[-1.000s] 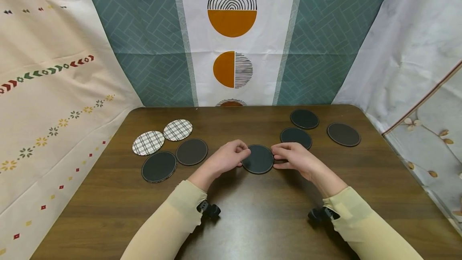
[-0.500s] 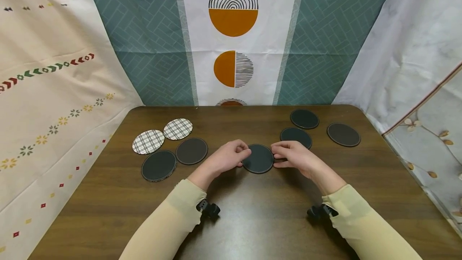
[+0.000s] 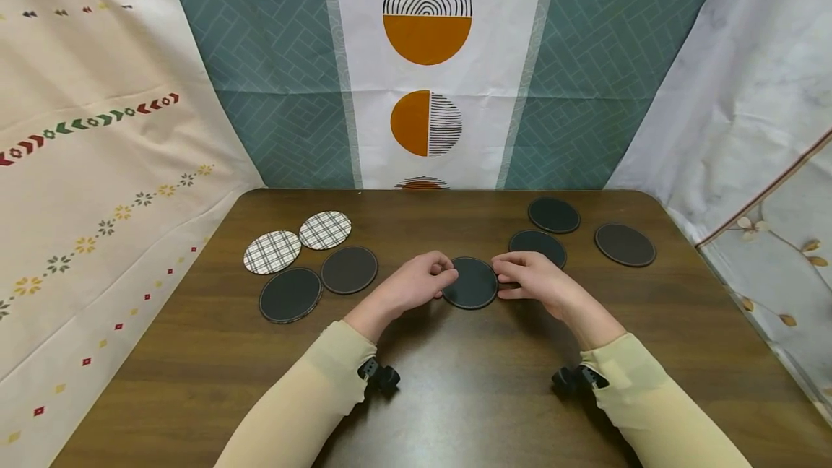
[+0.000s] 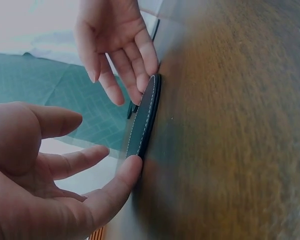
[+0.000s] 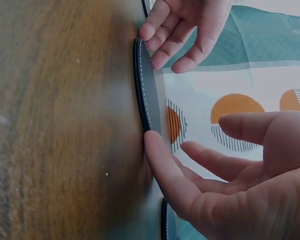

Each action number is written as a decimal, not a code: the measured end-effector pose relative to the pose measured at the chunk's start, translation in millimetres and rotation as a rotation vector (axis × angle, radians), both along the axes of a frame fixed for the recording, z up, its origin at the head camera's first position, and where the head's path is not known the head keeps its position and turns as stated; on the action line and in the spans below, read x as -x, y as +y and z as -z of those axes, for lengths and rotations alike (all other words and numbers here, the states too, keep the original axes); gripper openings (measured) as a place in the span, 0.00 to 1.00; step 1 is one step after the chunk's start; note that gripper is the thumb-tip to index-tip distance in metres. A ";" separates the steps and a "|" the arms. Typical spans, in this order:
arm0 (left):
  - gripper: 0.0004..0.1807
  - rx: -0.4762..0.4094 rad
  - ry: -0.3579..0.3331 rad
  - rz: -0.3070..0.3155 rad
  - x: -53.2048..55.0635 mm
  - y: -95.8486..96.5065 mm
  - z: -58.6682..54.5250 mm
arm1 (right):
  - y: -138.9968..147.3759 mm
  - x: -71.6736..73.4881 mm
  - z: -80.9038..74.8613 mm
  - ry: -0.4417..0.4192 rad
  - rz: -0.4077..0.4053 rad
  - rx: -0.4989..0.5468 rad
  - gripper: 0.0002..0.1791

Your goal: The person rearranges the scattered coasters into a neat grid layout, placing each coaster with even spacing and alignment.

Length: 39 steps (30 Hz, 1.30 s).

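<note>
A round black coaster [image 3: 473, 284] with pale stitching lies on the table between my two hands. In the left wrist view its edge shows two layers, like two coasters [image 4: 146, 117] stacked flush. My left hand [image 3: 417, 283] touches the left edge with a fingertip, the other fingers loosely bent above the table. Opposite it, my right hand [image 3: 534, 282] has its fingertips at the right edge, fingers relaxed and spread. Just behind the right hand lies another black coaster [image 3: 538, 243], partly covered by that hand.
To the left lie two checked white coasters [image 3: 273, 252], a brown coaster [image 3: 349, 270] and a black coaster [image 3: 290, 295]. At the back right are a black coaster [image 3: 554, 215] and a brown coaster [image 3: 625, 244]. Patterned cloths [image 3: 279, 92] hang around the wooden table [image 3: 455, 396].
The head view has shifted slightly, so the scene sits a little further right. Both hands stay at the edges of the middle coaster stack, which has not visibly moved on the table.
</note>
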<state>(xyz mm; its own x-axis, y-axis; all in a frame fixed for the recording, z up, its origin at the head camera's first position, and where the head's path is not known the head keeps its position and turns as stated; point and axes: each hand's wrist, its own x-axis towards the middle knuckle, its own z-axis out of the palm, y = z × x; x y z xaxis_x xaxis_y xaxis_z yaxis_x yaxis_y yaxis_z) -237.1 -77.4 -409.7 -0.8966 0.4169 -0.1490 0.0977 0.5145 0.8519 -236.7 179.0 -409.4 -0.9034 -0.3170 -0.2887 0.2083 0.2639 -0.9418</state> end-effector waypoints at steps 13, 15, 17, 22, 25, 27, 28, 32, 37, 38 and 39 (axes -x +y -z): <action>0.14 0.007 -0.016 -0.005 1.2 -0.7 0.9 | -1.0 0.3 -2.4 0.034 -0.026 -0.060 0.29; 0.14 0.011 -0.017 -0.010 1.4 -0.9 0.8 | -0.9 0.7 -2.6 0.033 -0.027 -0.056 0.29; 0.15 0.012 -0.018 -0.013 1.2 -1.3 0.5 | -0.6 0.9 -2.6 0.034 -0.032 -0.053 0.30; 0.17 -0.011 -0.021 -0.011 1.7 -1.9 0.8 | 0.3 0.4 -2.1 0.030 -0.036 -0.039 0.29; 0.19 -0.024 -0.025 -0.011 1.6 -2.3 1.1 | 0.3 0.4 -2.0 0.027 -0.037 -0.038 0.29; 0.19 -0.027 -0.026 -0.011 1.4 -2.8 1.1 | 0.4 0.4 -2.2 0.026 -0.037 -0.042 0.29; 0.20 -0.028 -0.025 -0.010 1.6 -3.0 1.1 | 0.4 0.4 -2.4 0.026 -0.037 -0.044 0.29; 0.20 -0.029 -0.031 -0.010 1.6 -3.9 1.2 | 0.3 0.7 -2.8 0.025 -0.038 -0.044 0.29; 0.20 -0.031 -0.031 0.000 1.8 -4.7 0.5 | 1.0 0.6 -2.2 0.023 -0.034 -0.042 0.30; 0.20 -0.030 -0.024 0.004 2.0 -4.9 0.2 | 1.4 0.4 -2.1 0.024 -0.031 -0.044 0.30; 0.20 -0.024 -0.016 0.006 2.1 -5.1 0.0 | 1.8 0.1 -2.3 0.026 -0.029 -0.047 0.30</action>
<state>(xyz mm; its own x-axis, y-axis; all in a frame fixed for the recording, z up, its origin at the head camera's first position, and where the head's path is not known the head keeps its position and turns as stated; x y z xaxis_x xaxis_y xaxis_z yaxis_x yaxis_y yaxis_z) -239.2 -82.5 -409.8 -0.8917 0.4260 -0.1528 0.0872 0.4931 0.8656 -236.8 180.8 -407.1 -0.9016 -0.3295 -0.2803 0.1757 0.3131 -0.9333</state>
